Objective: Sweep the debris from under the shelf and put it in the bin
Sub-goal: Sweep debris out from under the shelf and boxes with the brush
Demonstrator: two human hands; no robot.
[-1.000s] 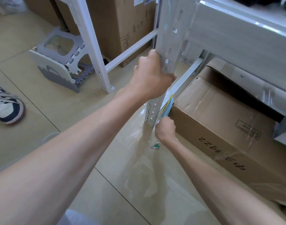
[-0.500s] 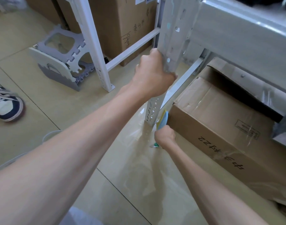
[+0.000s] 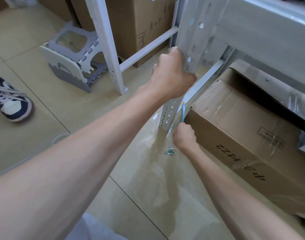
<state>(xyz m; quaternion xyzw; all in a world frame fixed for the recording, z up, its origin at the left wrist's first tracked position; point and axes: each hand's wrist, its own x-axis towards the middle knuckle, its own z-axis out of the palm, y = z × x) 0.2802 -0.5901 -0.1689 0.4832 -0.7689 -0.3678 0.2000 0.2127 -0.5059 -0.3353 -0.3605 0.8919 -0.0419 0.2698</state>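
My left hand [image 3: 170, 75] grips the perforated white upright of the metal shelf [image 3: 191, 40]. Low at the foot of that post, my right hand [image 3: 183, 136] is closed on a thin blue and yellow brush [image 3: 182, 112], whose head reaches into the gap between the post and a cardboard box [image 3: 243, 135] under the shelf. A small scrap of white and green debris [image 3: 170, 151] lies on the tiled floor just left of my right wrist. No bin is clearly in view.
A folded grey and white step stool [image 3: 70, 63] leans by a second shelf leg [image 3: 111, 63]. More cardboard boxes [image 3: 139, 23] stand behind it. Another person's sneaker [image 3: 9, 101] is at the left edge. A white curved rim [image 3: 59, 136] peeks out behind my left forearm.
My right hand drew back towards me half a second ago and has pushed the brush up into the gap again. The debris scrap shows more fully beside my wrist. My left hand kept its grip.
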